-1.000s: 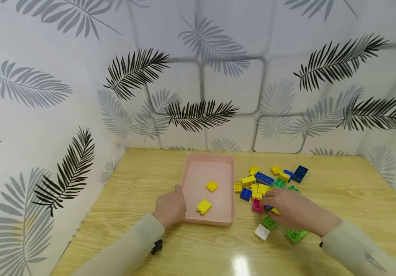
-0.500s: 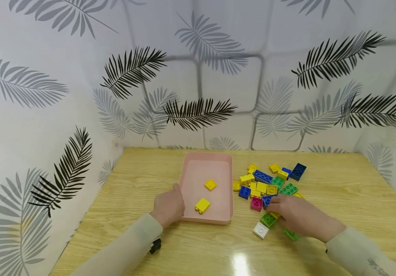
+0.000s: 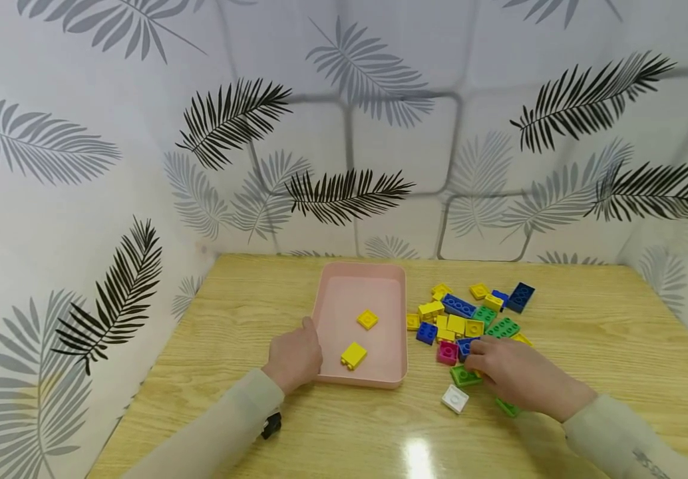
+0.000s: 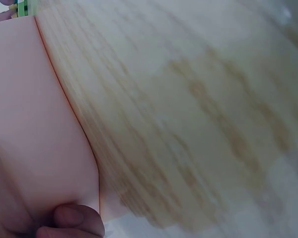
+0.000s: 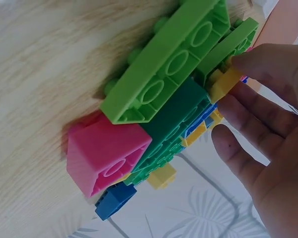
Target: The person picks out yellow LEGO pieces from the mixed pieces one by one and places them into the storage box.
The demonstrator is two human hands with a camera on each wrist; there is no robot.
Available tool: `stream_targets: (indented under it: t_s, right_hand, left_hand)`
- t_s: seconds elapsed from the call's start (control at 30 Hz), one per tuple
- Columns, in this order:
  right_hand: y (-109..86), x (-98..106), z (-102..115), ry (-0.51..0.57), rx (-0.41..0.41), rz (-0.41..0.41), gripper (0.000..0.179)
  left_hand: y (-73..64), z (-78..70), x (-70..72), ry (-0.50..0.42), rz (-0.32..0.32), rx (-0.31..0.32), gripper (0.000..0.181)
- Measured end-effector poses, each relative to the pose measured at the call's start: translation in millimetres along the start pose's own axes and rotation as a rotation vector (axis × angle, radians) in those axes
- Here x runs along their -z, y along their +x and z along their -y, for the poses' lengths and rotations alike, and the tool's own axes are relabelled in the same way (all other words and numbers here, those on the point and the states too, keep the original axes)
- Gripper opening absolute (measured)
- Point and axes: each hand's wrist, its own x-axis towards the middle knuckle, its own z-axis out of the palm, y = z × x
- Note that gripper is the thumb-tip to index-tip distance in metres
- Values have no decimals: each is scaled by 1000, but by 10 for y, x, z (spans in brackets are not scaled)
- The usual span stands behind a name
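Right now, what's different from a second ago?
The right fingers moved a bit right and nearer, and now pinch a yellow brick. The green brick by the white one turned a little. The left fingers still hold the tray; its two yellow bricks stayed put.

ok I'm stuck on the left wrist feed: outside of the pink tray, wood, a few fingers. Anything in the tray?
Observer: Yes, the head view shows two yellow pieces in the pink tray: a flat square and a brick.
Operator: What's the right hand got?
Observer: The right hand pinches a small yellow-orange piece, best seen from its own wrist.
Operator: Any pink bricks in the loose lot?
Observer: Yes, the right wrist view has a pink brick beside a long light green one.
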Motion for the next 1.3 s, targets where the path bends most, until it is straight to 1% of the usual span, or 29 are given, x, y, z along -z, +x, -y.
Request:
stream_targets:
  t_s: [0.17, 0.4, 0.53, 0.67, 0.87, 1.07, 1.2, 1.3]
  right_hand:
    - [19, -18, -13, -2, -2, -17, 15]
    - [33, 9, 10, 3, -24, -44, 13]
    - [42, 39, 35, 8, -7, -77, 15]
    - [110, 139, 97, -10, 22, -107, 15]
    - [360, 349, 241, -43, 70, -137, 12]
    - [677, 397, 398, -34, 166, -183, 17]
    - [895, 389, 492, -50, 191, -175, 18]
    - [1056, 389, 550, -72, 203, -139, 18]
  left_hand:
    - [2, 1, 9, 5, 7, 7, 57]
    - [-2, 4, -3, 23, 0, -2, 61]
    - [-7, 2, -4, 30, 0, -8, 61]
    - [-9, -4, 3, 36, 8, -7, 60]
    - [-4, -6, 14, 15, 22, 13, 60]
    - [-10, -2, -9, 11, 27, 14, 59]
    - [-8, -3, -9, 12, 15, 10, 58]
    - [-2, -2, 1, 10, 10, 10, 58]
